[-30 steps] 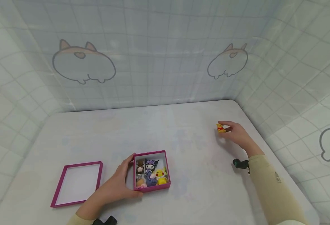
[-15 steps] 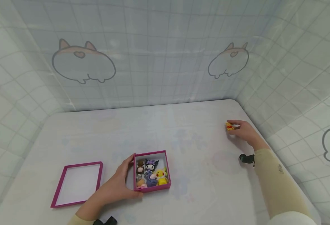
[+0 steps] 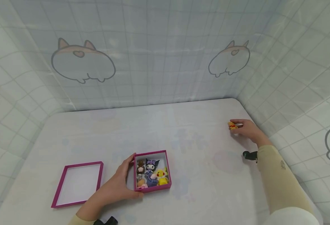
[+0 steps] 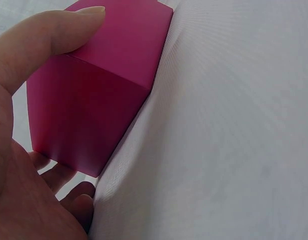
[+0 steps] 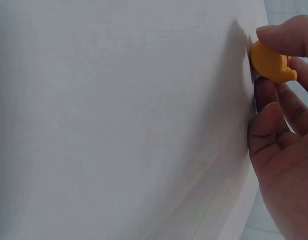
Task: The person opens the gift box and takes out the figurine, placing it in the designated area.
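My left hand [image 3: 117,186] grips the left side of a magenta box [image 3: 153,189], its thumb against the front wall. In the left wrist view that thumb presses the box [image 4: 88,105], with the other fingers behind it. Several small figurines stand or lie inside, among them a yellow Pikachu [image 3: 162,177] and a black-and-purple Kuromi [image 3: 151,166]. Far to the right, my right hand [image 3: 248,129] pinches a small Winnie the Pooh figurine [image 3: 232,126] in yellow and red. Seen from the right wrist, the figurine [image 5: 269,62] is at the table surface, partly covered by the thumb.
A magenta-rimmed lid [image 3: 79,184] lies inside up, left of the box and partly behind the left forearm. The white table [image 3: 187,131] ends at a cloth backdrop [image 3: 159,62] behind and at the sides. The right hand is near the table's right edge.
My right hand has moved to the right with the Pooh figurine, slowing over the last half second. The left hand and the box have stayed in place.
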`<state>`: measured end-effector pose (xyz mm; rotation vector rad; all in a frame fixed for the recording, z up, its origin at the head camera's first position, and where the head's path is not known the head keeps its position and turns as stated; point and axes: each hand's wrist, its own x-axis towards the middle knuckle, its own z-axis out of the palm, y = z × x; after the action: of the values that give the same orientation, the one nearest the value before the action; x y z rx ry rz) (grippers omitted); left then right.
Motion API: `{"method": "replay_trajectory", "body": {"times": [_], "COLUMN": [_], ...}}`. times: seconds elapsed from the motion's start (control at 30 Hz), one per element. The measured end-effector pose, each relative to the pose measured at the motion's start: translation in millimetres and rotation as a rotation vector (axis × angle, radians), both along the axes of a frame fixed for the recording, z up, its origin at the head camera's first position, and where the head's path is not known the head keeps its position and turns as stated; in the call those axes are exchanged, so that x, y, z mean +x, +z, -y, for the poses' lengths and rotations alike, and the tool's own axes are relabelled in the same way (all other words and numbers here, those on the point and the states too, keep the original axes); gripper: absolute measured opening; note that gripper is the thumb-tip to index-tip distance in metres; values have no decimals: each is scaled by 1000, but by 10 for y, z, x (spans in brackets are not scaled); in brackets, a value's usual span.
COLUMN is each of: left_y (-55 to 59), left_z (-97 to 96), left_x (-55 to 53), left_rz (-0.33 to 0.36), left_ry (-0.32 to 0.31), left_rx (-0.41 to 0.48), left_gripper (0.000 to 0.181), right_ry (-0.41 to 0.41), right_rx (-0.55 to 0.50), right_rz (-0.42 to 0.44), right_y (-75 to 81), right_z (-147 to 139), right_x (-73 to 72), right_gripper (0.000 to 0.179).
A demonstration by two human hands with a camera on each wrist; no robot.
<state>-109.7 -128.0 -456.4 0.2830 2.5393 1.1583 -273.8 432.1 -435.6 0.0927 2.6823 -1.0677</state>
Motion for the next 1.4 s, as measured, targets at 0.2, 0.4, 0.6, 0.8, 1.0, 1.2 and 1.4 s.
{"method": "replay_trajectory", "body": {"times": [0.2,0.4,0.6,0.8,1.0,1.2,1.4], "left_y": [4,10,45,57,60,63,62], "left_z": [1,5,21,35,37,5,-22], "left_x": [11,20,39,23,0,4,-25], "left_rz": [-6,-11,-32,-55,-59,-41,-52], "left_ry": [-7,-15,-16,-18,-11,-11,-14], "left_rx": [5,-4,0,9,8,8,22], "left_gripper": [126,126,126,127,127,126,126], "right_ry": [23,38,46,65,42,47,116], "right_rx": [-46,-38,-15,61,37,-45,-73], "right_rz": [13,-6,-19,-87,-171,-230,-301], "right_y": [27,35,72,182,387,583,685], "right_z": [-31,-32,2,35,213,506,852], "right_x": [39,77,73,72,189,367,467], "right_gripper": [64,68,72,74,71,61,57]}}
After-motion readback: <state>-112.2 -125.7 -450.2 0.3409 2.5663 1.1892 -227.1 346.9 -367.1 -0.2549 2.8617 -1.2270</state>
